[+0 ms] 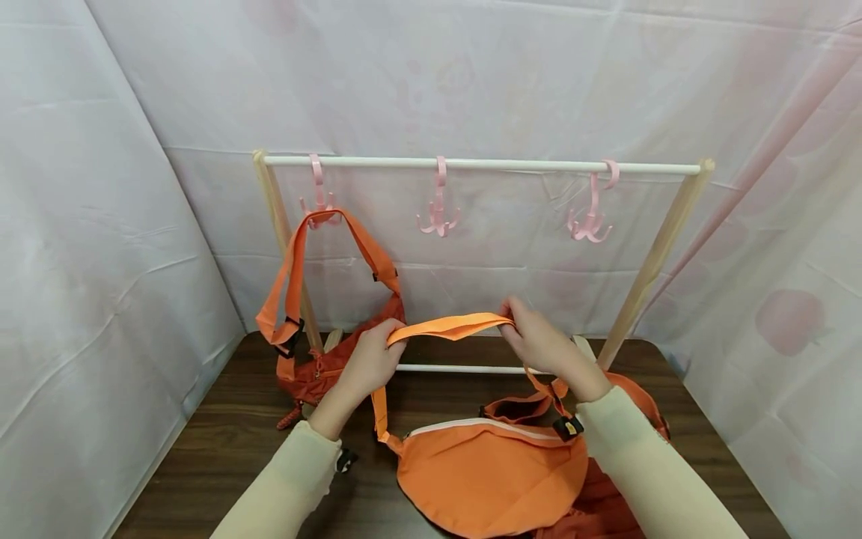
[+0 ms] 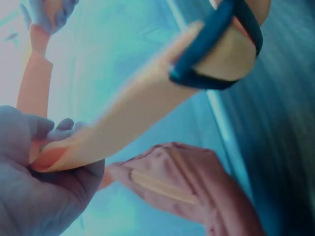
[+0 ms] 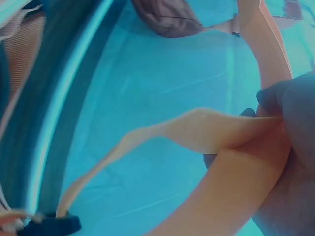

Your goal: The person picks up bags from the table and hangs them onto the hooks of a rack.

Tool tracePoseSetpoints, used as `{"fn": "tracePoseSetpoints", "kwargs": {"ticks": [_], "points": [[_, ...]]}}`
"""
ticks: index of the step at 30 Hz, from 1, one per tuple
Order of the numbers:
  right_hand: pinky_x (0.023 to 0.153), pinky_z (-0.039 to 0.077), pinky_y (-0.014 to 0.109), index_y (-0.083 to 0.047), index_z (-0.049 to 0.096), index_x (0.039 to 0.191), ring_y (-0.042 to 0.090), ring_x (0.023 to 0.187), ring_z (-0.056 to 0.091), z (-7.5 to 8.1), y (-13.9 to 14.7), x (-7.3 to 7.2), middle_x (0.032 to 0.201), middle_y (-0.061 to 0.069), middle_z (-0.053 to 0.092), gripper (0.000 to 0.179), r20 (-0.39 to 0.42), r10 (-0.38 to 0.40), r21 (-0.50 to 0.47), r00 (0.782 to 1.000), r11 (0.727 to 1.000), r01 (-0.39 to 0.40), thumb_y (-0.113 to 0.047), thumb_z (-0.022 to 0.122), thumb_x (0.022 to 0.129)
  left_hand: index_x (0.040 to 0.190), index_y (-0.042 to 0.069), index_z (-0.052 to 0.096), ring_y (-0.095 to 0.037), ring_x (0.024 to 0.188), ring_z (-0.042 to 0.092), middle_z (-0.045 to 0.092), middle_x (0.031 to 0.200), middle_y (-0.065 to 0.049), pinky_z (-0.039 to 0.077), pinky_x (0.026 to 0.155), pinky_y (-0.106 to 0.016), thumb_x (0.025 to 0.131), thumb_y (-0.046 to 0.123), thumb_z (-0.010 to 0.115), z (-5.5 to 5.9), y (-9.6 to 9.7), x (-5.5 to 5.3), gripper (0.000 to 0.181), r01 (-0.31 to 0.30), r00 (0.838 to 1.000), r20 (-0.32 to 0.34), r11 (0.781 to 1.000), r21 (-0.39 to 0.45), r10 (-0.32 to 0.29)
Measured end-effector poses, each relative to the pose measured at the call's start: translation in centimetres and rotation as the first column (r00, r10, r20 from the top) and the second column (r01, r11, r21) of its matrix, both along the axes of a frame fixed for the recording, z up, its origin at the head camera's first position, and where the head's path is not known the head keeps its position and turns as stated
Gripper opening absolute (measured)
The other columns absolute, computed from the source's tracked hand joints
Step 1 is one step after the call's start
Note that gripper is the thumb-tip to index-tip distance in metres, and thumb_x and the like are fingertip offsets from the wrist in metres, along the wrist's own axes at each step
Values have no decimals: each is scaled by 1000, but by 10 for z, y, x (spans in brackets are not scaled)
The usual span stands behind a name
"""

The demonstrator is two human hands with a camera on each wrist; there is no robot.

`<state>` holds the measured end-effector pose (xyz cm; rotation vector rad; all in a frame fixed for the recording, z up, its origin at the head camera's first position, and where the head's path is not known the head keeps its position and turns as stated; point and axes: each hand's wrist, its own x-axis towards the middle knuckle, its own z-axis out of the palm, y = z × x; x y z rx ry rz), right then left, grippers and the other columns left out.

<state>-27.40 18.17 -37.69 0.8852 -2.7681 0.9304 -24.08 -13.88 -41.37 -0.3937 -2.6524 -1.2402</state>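
An orange waist bag (image 1: 494,475) with a white zipper rests low at the front of the table. Both hands grip its orange strap (image 1: 451,326), stretched between them above the bag. The left hand (image 1: 372,358) pinches the strap's left part, and the right hand (image 1: 539,340) holds its right part. In the left wrist view, fingers curl round the folded strap (image 2: 118,118) near a dark buckle (image 2: 211,54). In the right wrist view, the strap (image 3: 206,132) bunches within the right hand (image 3: 295,147).
A white rail (image 1: 512,163) on wooden posts carries pink hooks (image 1: 439,209). A darker orange bag (image 1: 323,367) hangs by its strap from the left hook (image 1: 318,191). Red-orange fabric (image 1: 599,501) lies under the right forearm on the dark wooden table (image 1: 202,449).
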Motion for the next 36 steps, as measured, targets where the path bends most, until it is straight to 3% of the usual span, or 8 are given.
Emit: {"fn": "tracePoseSetpoints", "kwargs": {"ticks": [5,11,17,22,26,31,36], "points": [[57,42,33,-8,52,114,17,60,47,16,3,2,81,4,52,7,23,41,-41,999,998,-40,-12,56,111,116,18,72,-21,53,51,59,74,-2,45,52,-33,105,33,70,14,-7,7,18,-5,1000,-9,1000,24,5],[58,42,33,-12,58,122,18,61,47,28,5,6,82,2,56,15,44,51,-60,998,997,-48,-16,64,109,117,19,73,-22,57,52,58,73,-1,46,56,-35,108,40,64,21,-13,10,25,-10,999,-52,1000,21,11],[54,42,32,-19,66,135,16,54,47,39,4,11,76,-4,58,33,-41,85,-72,996,994,-88,-29,72,104,117,15,75,-17,65,56,64,78,2,48,64,-37,111,41,57,27,-15,15,32,-34,988,-153,999,-11,32],[58,47,34,-25,76,129,13,59,52,47,2,15,88,-9,70,27,-142,119,-106,983,985,-135,-28,75,102,114,20,75,-17,52,47,53,65,5,41,52,-35,112,42,54,36,-16,21,31,-66,974,-221,997,-49,53],[64,50,34,-25,81,117,11,68,57,52,-2,15,101,-11,76,16,-260,103,-123,960,983,-139,-22,75,102,107,22,75,-18,47,41,47,60,4,36,47,-33,112,46,51,44,-16,26,35,-90,962,-263,993,-72,69],[59,45,32,-23,82,105,9,61,50,57,-7,16,83,-12,70,9,-400,48,-127,915,986,-108,-18,75,101,92,23,71,-17,45,38,41,56,5,31,44,-31,112,47,52,54,-13,31,36,-131,945,-313,988,-88,97],[54,39,31,-20,81,105,8,54,42,66,-12,19,72,-11,61,7,-486,9,-129,874,988,-82,-20,75,102,79,19,65,-15,44,36,38,55,5,28,43,-31,110,35,61,64,-12,34,35,-173,918,-372,982,-71,135]]}}
